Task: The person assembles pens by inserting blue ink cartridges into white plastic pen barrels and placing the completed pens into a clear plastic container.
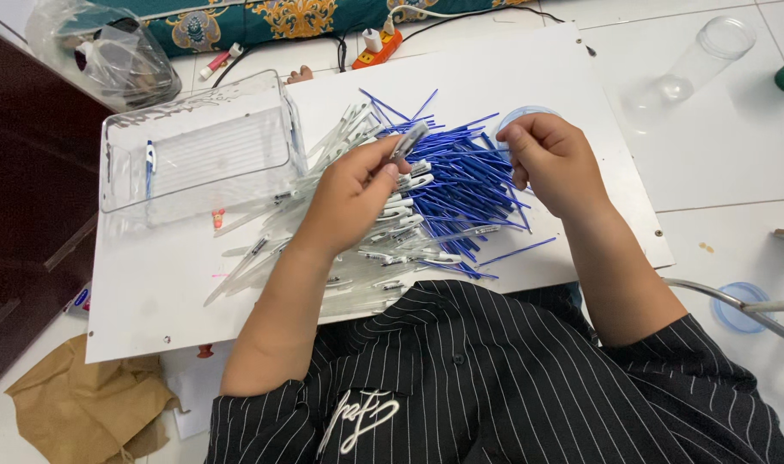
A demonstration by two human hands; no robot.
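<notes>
So there's a big white rectangular board (pixel 529 86) as the table, with a clear plastic tray (pixel 194 146) at the upper left. Mid-frame, a heap of clear pen barrels (pixel 280 249) meets thin blue ink refills (pixel 461 185). Looks like the pairing-up step: left hand (pixel 345 202) pinches a clear barrel (pixel 407 142), right hand (pixel 551 163) is curled shut, contents hidden.

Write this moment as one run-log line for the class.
left hand: holds clear pen barrel | right hand: closed over blue refills | clear tray: one pen

The person wears a black shirt (pixel 495 378) with thin white pinstripes, short sleeves, and a white script marking on the chest.
</notes>
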